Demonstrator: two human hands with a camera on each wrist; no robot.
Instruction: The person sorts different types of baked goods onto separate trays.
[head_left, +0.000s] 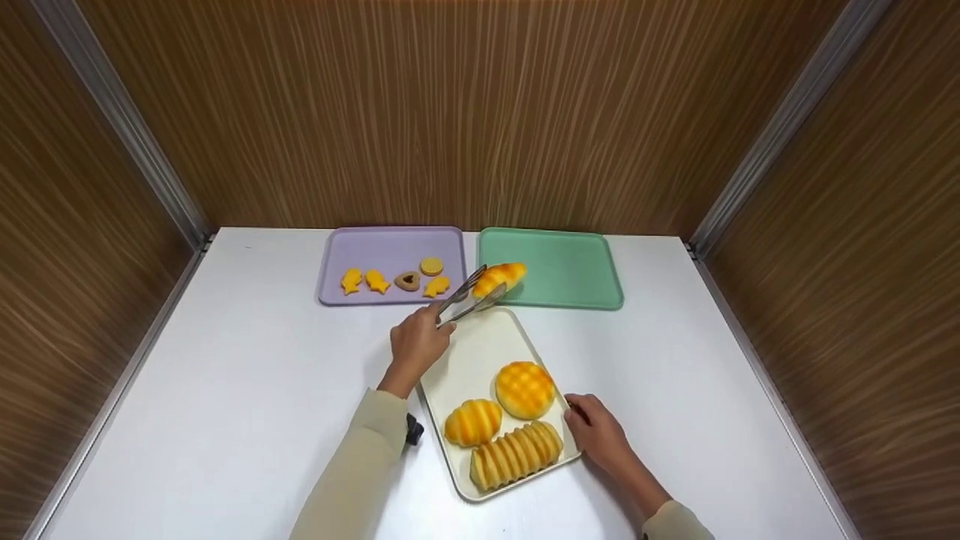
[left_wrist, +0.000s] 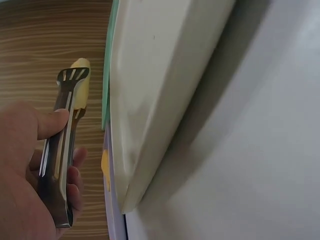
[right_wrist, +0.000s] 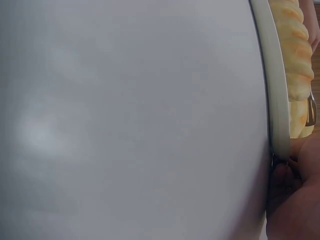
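My left hand (head_left: 421,341) grips metal tongs (left_wrist: 55,175), thumb on one arm and fingers round the other. Between the tong tips is a small golden bread roll (head_left: 501,277), held over the near left corner of the green tray (head_left: 555,264). My right hand (head_left: 598,431) holds the right edge of a cream tray (head_left: 472,341), its fingers curled at the rim in the right wrist view. On this tray lie a round crosshatched bun (head_left: 525,390), a striped roll (head_left: 473,422) and a long ridged loaf (head_left: 517,455).
A purple tray (head_left: 390,244) stands at the back left, beside the green one. Along its near side lie fish-shaped yellow biscuits (head_left: 376,282), a brown heart-centred cookie (head_left: 407,281) and a round biscuit (head_left: 431,266). Wood-grain panels (head_left: 480,112) enclose the white table (head_left: 247,375).
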